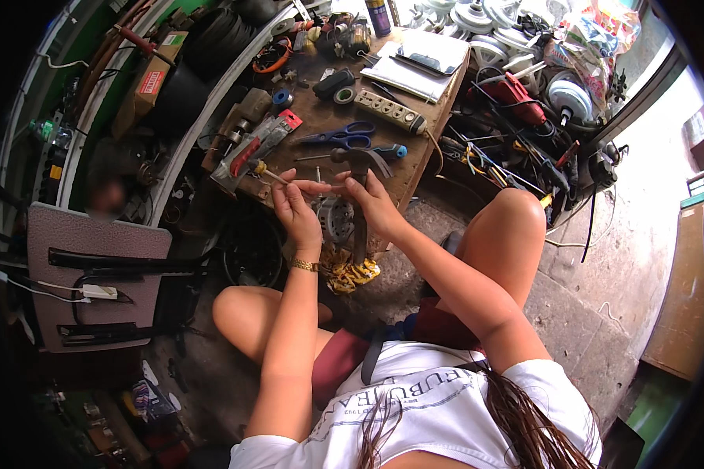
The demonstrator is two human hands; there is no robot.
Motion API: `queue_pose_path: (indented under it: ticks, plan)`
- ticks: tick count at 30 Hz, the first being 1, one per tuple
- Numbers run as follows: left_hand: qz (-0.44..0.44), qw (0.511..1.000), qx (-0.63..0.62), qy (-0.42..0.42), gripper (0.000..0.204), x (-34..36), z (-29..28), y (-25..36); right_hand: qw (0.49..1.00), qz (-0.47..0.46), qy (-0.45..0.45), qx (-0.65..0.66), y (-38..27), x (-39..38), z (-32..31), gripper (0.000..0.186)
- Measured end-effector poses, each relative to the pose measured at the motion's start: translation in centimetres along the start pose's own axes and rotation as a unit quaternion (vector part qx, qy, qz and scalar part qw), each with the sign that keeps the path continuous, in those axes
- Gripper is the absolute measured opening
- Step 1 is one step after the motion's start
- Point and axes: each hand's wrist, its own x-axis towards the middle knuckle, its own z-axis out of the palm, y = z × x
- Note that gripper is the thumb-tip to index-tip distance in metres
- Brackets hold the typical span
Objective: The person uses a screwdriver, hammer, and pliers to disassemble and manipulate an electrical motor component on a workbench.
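A hammer (360,205) is upright in my right hand (377,205), its claw head above the fingers and its handle hanging down. My left hand (299,213) is beside it, fingertips reaching toward the right hand's fingers. A thin light rod with a yellowish end (272,175) meets the left thumb and finger, which look closed on it; the exact grip is partly hidden. Below and between both hands sits a round silver motor part (336,220). A small pale pin (317,173) stands just behind the left fingers. Crumpled yellow cloth or wrapper (352,272) lies under the hammer handle.
On the wooden table (438,117) are blue scissors (340,136), a blue-handled screwdriver (387,152), a power strip (391,112), a red-handled tool (245,155) and a notebook with a phone (426,62). A tool pile with a red drill (520,98) lies right; a chair (102,281) stands left.
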Motion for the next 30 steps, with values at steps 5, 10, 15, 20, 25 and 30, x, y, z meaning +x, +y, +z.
queue_pose_path:
  ticks: [5, 10, 15, 20, 25, 30]
  plan:
    - [-0.001, 1.000, -0.006, -0.009, 0.029, -0.1, -0.8, -0.1, 0.995, -0.015, -0.032, -0.088, 0.3, 0.0, 0.4, 0.029]
    - [-0.007, 0.999, 0.027, -0.037, 0.027, -1.0, -1.6, 0.5, 0.985, -0.014, -0.025, -0.168, -1.0, -1.1, 1.9, 0.030]
    - [0.036, 0.996, 0.060, -0.048, 0.025, -2.4, -2.1, 0.8, 0.995, 0.015, -0.040, -0.093, -1.0, -1.5, 2.3, 0.029]
    - [0.057, 0.997, 0.039, -0.027, 0.026, -2.5, -1.6, 1.1, 0.987, -0.003, -0.030, -0.156, -0.7, -1.3, 1.9, 0.029]
    - [0.055, 0.997, 0.051, -0.027, 0.025, -2.4, -2.1, 0.9, 0.996, 0.025, -0.053, -0.071, -0.5, -0.9, 1.6, 0.030]
    - [0.062, 0.994, 0.073, -0.050, 0.021, -2.9, -2.7, 0.8, 0.998, 0.044, -0.022, -0.025, -0.5, -1.0, 1.7, 0.030]
